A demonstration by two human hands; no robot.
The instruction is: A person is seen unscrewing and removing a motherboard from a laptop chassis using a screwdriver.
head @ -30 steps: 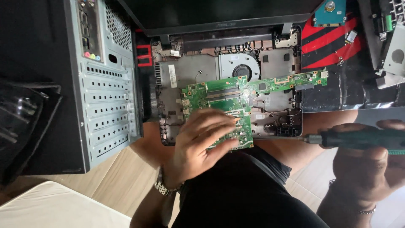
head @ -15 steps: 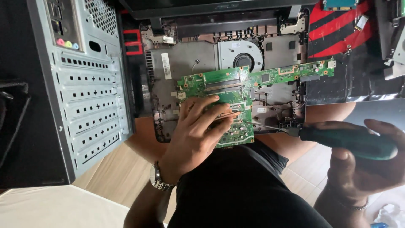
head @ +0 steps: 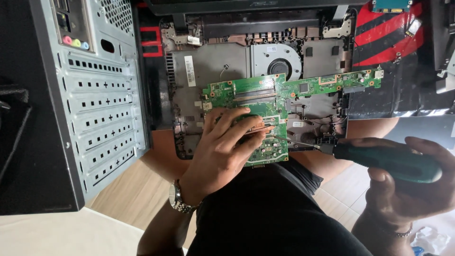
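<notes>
**Screwdriver tip brought in from the right toward a held-down laptop motherboard**

A green laptop motherboard (head: 265, 102) was seen lying in an opened laptop base (head: 213, 66), which was balanced across the person's lap. The board's upper arm ran left to right, and a shorter section dropped toward the person. The left hand (head: 222, 151) was laid flat on that lower section, fingers (head: 249, 128) spread and pressed on the board rather than curled around anything. A wristwatch (head: 179, 198) was worn on that wrist.

A screwdriver (head: 379, 161) with a dark green handle was gripped in the closed right hand (head: 407, 185). Its long axis was set nearly level, pointing left, and its thin shaft ended just beside the left fingertips at the board's right edge. The left hand was therefore on the board itself, while the right hand was kept well off to the right.

A grey desktop tower case (head: 99, 104) was stood at the left.
</notes>
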